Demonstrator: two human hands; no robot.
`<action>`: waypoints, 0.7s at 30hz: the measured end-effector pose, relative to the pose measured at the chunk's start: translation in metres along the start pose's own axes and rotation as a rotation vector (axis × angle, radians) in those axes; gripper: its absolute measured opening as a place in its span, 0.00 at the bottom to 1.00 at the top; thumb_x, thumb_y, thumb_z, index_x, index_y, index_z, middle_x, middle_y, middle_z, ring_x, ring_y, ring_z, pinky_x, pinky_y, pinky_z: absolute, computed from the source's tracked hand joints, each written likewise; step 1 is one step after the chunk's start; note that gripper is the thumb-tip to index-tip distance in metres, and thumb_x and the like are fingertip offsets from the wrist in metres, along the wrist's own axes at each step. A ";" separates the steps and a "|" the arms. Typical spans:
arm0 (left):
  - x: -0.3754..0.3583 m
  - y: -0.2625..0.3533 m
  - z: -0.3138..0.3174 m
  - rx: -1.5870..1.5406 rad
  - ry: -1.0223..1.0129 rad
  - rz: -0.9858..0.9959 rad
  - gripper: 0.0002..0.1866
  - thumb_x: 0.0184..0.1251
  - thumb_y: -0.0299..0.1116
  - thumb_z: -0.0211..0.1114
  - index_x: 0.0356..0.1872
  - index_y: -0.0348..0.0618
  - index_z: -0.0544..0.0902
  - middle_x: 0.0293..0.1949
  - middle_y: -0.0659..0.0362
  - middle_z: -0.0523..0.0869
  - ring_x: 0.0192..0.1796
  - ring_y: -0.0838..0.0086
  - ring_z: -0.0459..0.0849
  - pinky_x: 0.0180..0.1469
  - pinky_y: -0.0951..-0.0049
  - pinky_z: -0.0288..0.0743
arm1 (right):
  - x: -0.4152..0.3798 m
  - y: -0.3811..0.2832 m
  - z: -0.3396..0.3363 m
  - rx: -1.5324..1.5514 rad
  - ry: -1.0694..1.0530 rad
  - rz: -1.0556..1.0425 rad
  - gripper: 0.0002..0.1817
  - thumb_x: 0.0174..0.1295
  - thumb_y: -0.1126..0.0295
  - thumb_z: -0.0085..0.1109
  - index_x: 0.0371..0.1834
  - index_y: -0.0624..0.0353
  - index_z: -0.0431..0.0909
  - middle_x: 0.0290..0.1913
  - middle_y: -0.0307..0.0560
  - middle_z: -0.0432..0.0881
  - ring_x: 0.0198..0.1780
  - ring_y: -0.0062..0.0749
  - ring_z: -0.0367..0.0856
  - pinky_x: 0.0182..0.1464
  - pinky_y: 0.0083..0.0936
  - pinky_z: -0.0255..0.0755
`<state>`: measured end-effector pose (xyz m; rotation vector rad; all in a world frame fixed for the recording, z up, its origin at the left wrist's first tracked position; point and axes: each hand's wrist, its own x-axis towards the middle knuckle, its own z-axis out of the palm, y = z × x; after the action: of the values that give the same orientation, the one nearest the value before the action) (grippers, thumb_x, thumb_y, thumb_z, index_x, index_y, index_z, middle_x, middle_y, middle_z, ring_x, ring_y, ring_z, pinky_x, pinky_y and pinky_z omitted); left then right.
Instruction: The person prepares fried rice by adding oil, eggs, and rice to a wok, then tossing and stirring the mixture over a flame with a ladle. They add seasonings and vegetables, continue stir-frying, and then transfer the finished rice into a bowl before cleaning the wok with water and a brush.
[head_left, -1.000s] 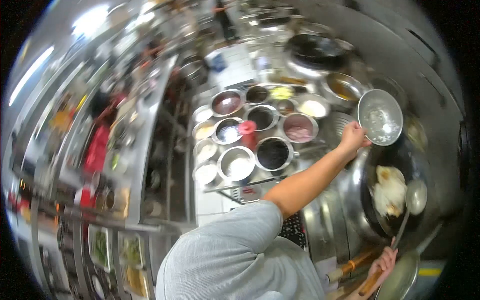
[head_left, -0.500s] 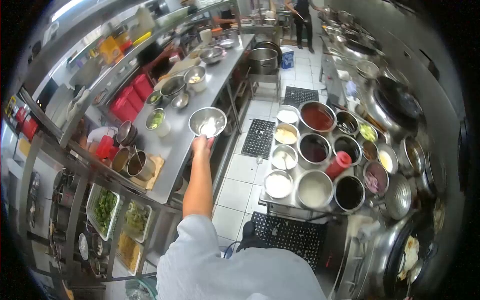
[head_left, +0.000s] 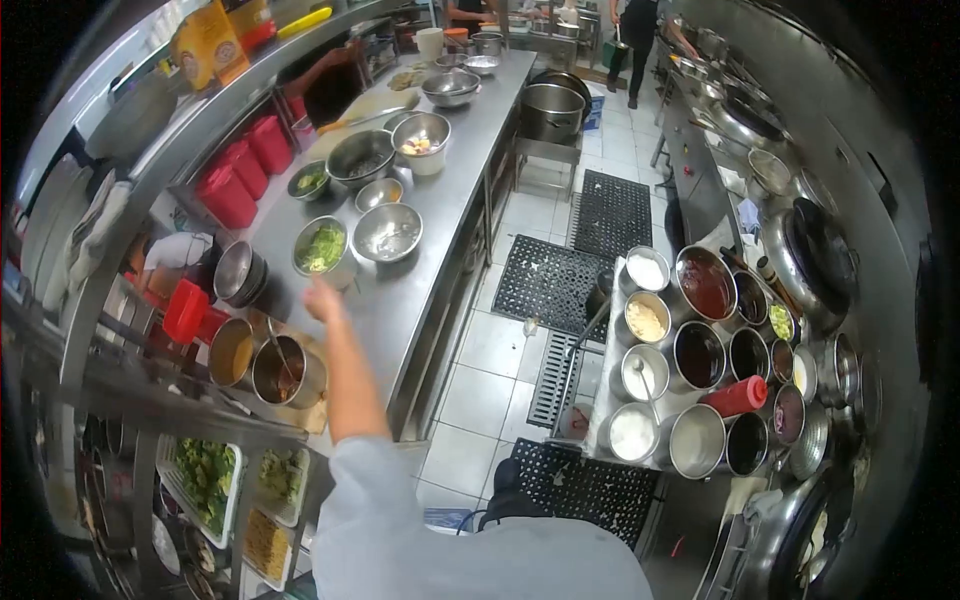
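Note:
My left hand reaches over the steel counter, right at the near side of a container of chopped greens. Its fingers are blurred and partly hidden, so I cannot tell whether they grip anything. Just right of the greens, a shiny metal mixing bowl rests on the counter with no hand on it. Behind it sit a small metal bowl, a larger dark-looking bowl and a bowl with pale pieces. My right hand is out of the picture.
Nearer me on the counter stands a steel pot with a ladle. To my right, a table holds several pots of sauces and a red squeeze bottle. Black mats lie on the tiled floor. A person stands far down the aisle.
My left hand has let go of the metal mixing bowl, now on the counter, and moved left to the container of greens. The view has turned left.

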<state>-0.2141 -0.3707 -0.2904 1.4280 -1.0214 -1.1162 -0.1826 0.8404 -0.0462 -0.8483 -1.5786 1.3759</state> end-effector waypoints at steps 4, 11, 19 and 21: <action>0.033 0.041 -0.025 -0.277 -0.389 -0.247 0.19 0.66 0.38 0.69 0.50 0.36 0.78 0.44 0.53 0.81 0.39 0.63 0.84 0.37 0.66 0.82 | 0.025 0.013 -0.001 0.191 0.049 0.073 0.17 0.65 0.67 0.65 0.53 0.67 0.80 0.41 0.58 0.83 0.38 0.42 0.82 0.34 0.45 0.82; 0.066 0.042 -0.024 -0.460 -0.486 -0.321 0.24 0.61 0.36 0.75 0.52 0.32 0.77 0.48 0.49 0.80 0.44 0.61 0.83 0.43 0.65 0.84 | 0.123 0.088 -0.024 -0.385 0.106 -0.183 0.26 0.74 0.55 0.52 0.69 0.59 0.71 0.30 0.35 0.67 0.20 0.17 0.56 0.34 0.24 0.70; 0.047 0.058 0.002 -0.213 -0.303 -0.387 0.07 0.61 0.28 0.59 0.39 0.38 0.77 0.36 0.54 0.78 0.35 0.66 0.78 0.40 0.68 0.81 | 0.153 0.118 -0.080 -0.485 0.227 -0.256 0.28 0.65 0.44 0.64 0.59 0.53 0.83 0.58 0.44 0.82 0.61 0.33 0.77 0.65 0.31 0.67; 0.035 0.064 -0.006 -0.232 -0.223 -0.308 0.11 0.61 0.29 0.58 0.43 0.36 0.78 0.39 0.52 0.79 0.37 0.64 0.79 0.41 0.67 0.82 | 0.136 0.099 -0.075 -0.531 0.244 -0.298 0.28 0.65 0.46 0.65 0.58 0.56 0.82 0.57 0.45 0.83 0.60 0.31 0.78 0.64 0.29 0.67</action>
<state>-0.2025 -0.4112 -0.2303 1.3205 -0.8063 -1.5940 -0.1731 1.0094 -0.1189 -0.9950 -1.8122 0.6201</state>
